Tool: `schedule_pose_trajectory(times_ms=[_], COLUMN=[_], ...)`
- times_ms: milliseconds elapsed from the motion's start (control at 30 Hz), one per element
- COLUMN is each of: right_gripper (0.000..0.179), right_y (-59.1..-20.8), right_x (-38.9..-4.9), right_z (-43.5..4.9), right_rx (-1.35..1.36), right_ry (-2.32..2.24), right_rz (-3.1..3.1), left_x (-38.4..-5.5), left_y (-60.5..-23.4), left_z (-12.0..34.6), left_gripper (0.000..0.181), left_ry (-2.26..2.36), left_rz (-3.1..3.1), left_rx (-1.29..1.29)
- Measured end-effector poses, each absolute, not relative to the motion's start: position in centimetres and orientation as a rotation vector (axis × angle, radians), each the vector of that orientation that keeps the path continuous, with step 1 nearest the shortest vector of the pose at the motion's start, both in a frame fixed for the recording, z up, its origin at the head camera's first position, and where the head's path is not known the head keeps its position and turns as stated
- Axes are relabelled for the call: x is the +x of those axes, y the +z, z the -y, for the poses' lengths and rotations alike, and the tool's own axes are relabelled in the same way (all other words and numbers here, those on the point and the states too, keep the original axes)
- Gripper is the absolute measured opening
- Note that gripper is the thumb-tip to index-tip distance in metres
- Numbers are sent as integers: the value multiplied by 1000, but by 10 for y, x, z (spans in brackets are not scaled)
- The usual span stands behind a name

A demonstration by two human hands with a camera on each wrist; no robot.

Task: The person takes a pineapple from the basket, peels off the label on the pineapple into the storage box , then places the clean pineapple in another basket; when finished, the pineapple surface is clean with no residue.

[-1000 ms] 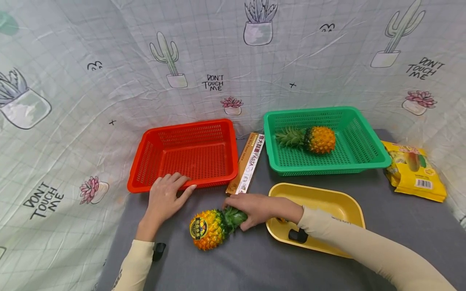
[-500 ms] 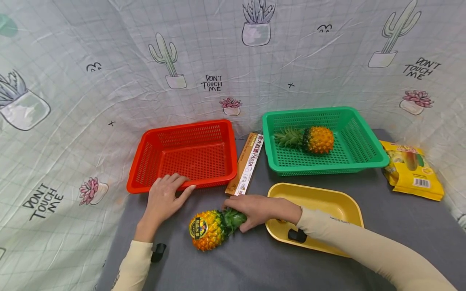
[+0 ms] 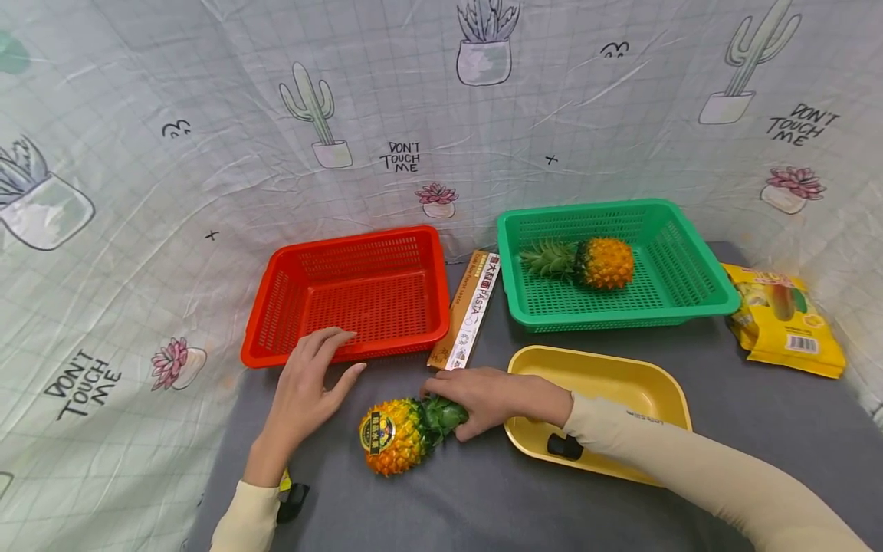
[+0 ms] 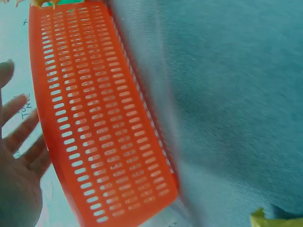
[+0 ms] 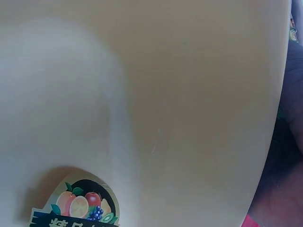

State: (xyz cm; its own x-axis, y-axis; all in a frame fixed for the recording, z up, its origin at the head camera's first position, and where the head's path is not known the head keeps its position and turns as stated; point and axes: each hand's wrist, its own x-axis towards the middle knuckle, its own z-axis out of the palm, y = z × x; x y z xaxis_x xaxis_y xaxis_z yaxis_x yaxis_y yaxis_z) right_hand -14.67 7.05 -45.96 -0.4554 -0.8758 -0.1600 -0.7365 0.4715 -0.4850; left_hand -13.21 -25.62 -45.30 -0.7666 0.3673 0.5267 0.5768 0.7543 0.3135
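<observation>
My right hand grips the leafy crown of a pineapple that lies on the grey cloth. A black and gold sticker is on the fruit's side. In the right wrist view that hand shows only dimly at the right edge. My left hand is at the near rim of the red basket, fingers loosely extended and holding nothing. Beside the basket in the left wrist view, the same hand has its fingers spread. Whether it touches the rim I cannot tell.
A green basket at the back right holds another pineapple. The yellow tray lies under my right forearm, with a fruit sticker inside. Between the baskets is a pasta box. A yellow packet lies far right.
My left hand has come up slightly off the red basket's rim, its wrist shifting toward me and leftward. The right hand and the pineapple have stayed put.
</observation>
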Motion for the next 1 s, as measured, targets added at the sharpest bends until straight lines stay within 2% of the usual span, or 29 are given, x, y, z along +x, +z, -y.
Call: schedule_pose_trajectory(times_ms=[367,667,1000], right_gripper=[68,67,67], right_y=[-457,-460,-462], right_x=[-147,-147,-148], right_z=[-70,-72,-72], right_rx=[-1346,-1351,-1357], right_ry=[-518,-543,-563], right_rz=[-2331,-2330,-2317], left_x=[-106,-73,-57], left_y=[-451,-470,-491], left_z=[253,251,236], left_gripper=[63,100,117], left_ry=[-714,-954,-903], left_rz=[2433,2642,2772], left_rx=[-843,-874,-810])
